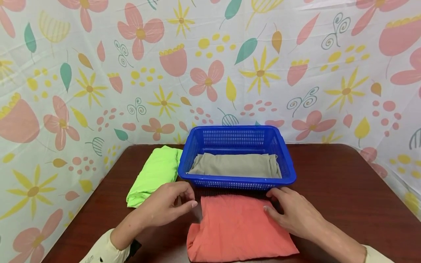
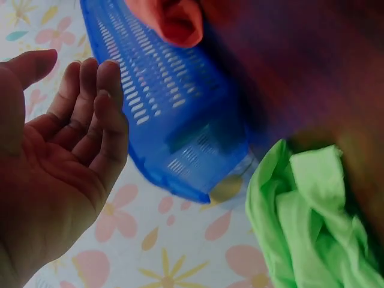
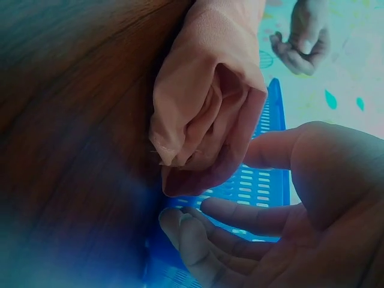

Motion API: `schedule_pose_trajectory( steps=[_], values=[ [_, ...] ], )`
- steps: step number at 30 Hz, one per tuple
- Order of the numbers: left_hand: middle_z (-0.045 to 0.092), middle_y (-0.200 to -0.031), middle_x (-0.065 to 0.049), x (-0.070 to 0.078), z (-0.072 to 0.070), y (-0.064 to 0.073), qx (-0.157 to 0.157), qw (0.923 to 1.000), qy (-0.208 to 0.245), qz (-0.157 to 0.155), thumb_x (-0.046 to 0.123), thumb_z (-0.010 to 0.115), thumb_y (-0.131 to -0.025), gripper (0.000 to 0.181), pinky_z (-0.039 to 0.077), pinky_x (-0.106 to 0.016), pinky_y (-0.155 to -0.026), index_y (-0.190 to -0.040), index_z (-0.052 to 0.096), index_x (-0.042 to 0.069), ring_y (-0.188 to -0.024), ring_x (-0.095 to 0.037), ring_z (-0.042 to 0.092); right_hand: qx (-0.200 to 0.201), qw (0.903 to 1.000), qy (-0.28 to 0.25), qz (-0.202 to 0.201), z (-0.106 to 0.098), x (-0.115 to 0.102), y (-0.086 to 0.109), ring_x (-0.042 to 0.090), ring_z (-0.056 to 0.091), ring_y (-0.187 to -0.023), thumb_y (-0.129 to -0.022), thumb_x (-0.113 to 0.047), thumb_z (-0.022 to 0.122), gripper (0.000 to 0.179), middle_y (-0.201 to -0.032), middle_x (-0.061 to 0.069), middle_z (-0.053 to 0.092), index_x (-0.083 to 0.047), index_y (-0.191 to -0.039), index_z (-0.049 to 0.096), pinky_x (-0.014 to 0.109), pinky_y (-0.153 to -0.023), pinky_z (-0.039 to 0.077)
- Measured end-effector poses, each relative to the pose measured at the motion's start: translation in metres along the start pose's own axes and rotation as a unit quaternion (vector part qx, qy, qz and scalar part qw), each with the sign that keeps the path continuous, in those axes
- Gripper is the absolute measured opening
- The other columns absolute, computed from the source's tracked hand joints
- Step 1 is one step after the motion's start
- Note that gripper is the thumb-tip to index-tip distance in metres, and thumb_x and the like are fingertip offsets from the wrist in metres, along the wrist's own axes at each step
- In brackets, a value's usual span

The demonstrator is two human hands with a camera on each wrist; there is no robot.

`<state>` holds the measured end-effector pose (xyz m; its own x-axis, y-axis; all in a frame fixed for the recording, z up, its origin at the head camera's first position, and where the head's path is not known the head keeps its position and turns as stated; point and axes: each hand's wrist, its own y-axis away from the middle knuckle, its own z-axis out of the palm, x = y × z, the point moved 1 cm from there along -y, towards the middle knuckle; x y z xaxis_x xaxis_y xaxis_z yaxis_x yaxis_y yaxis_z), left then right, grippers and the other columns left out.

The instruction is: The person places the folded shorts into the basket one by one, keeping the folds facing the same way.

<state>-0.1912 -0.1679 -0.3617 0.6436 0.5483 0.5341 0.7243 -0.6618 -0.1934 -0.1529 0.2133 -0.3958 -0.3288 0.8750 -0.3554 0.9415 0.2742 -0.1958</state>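
Coral cloth [image 1: 243, 230] lies softly creased near a slotted blue basket [image 1: 236, 180].

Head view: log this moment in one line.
red cloth: on table, by basket; left grip: empty, left of red cloth; right grip: at red cloth's right edge; grey cloth: in basket; green cloth: left of basket

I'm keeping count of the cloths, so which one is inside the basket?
The grey-beige cloth lies inside the blue basket; the green cloth and the coral cloth are both outside it, on the table.
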Motion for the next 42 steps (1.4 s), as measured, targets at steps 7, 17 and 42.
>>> schedule_pose_trajectory(
  steps=[7,17,42],
  values=[
    [0.068,-0.095,0.017,-0.002,0.013,-0.002,-0.049,0.9972,0.049,-0.027,0.045,0.068,-0.105,0.013,0.058,-0.024,-0.071,-0.107,0.066,0.032,-0.082,-0.003,0.065,-0.011,0.9999,-0.012,0.004,0.002,0.001,0.0,0.01,0.059,-0.083,-0.091,-0.034,0.085,0.031,-0.097,-0.002,0.067,-0.014,-0.113,0.074,0.037,-0.073,0.055],
    [0.068,-0.11,0.003,-0.004,0.026,-0.003,-0.068,0.99,0.093,-0.081,0.049,0.069,-0.103,0.042,0.059,-0.028,-0.082,-0.127,0.063,0.015,-0.09,-0.006,0.067,-0.042,0.9986,-0.028,0.017,0.004,0.003,0.0,0.013,0.063,-0.091,-0.091,-0.04,0.084,0.041,-0.104,0.001,0.068,-0.012,-0.118,0.071,0.042,-0.079,0.058],
    [0.048,-0.149,-0.009,-0.006,0.052,-0.011,-0.093,0.9871,-0.013,-0.129,0.074,0.067,-0.092,0.105,0.054,-0.037,-0.097,-0.163,0.036,0.004,-0.107,-0.013,0.062,-0.137,0.9874,-0.077,-0.018,0.004,0.013,-0.001,0.026,0.06,-0.117,-0.088,-0.057,0.082,0.079,-0.132,0.011,0.059,-0.002,-0.14,0.061,0.056,-0.099,0.053]
  ],
)
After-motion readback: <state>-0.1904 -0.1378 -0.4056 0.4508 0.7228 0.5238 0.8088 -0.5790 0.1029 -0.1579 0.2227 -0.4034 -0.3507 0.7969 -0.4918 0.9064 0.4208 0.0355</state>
